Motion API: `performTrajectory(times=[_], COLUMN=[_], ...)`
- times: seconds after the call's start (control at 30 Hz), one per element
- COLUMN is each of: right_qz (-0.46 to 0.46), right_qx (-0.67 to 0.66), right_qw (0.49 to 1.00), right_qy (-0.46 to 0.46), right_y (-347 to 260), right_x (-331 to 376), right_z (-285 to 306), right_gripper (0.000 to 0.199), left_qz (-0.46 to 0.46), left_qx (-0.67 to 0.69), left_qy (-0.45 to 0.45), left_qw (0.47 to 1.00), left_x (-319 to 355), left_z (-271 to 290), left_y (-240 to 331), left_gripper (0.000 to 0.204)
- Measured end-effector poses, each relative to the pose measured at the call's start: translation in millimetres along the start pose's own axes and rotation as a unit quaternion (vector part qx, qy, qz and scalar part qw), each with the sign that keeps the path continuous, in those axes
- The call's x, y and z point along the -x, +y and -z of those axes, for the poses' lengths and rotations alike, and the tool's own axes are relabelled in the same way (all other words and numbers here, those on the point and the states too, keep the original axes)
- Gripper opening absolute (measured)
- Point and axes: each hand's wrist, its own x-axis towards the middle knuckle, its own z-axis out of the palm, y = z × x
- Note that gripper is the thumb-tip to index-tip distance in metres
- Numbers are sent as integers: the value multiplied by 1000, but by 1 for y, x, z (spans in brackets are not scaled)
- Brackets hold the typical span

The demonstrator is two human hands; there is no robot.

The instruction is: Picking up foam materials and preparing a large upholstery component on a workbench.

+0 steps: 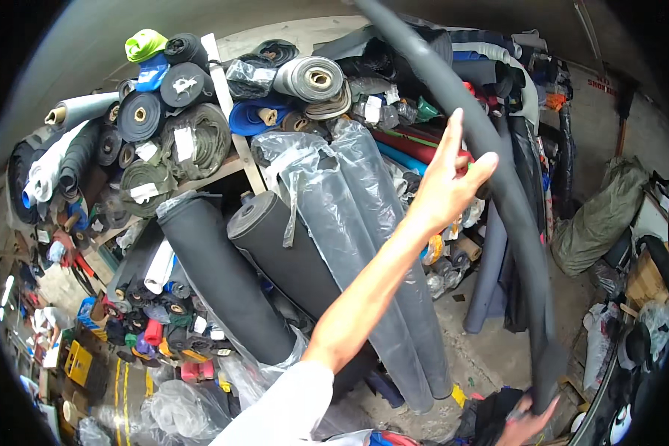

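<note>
A long, thin dark grey fabric roll [514, 189] stands tilted at the right, its top running past the upper edge of the view. My left hand [450, 182], at the end of a white-sleeved arm, reaches across to its upper half. The fingers there are stretched apart beside the roll; whether they press on it I cannot tell. Low at the right, my right hand [528, 425] grips the roll's bottom end, with thumb and fingers on either side. Part of that hand is hidden by the view's edge.
Two plastic-wrapped rolls [364, 253] and thick black rolls [223, 275] lean in the middle. Many fabric rolls [141, 115] are stacked on a wooden rack [230, 111] behind. A greenish sack [600, 219] stands at the far right. A yellow crate [79, 364] sits lower left.
</note>
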Motion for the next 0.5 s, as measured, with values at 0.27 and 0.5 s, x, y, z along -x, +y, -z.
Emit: performTrajectory(times=[0.27, 0.5], right_qz=[-126, 144], right_qx=[-570, -501], right_qw=[809, 851], right_qy=[65, 67], right_y=[-251, -431], right_x=[-258, -382], right_z=[-111, -179], right_gripper=[32, 49], left_qz=[281, 584], left_qx=[-266, -425], left_qy=[-14, 92], left_qw=[922, 686], left_x=[295, 719], left_z=[60, 73], left_y=[-81, -54], left_gripper=[84, 79])
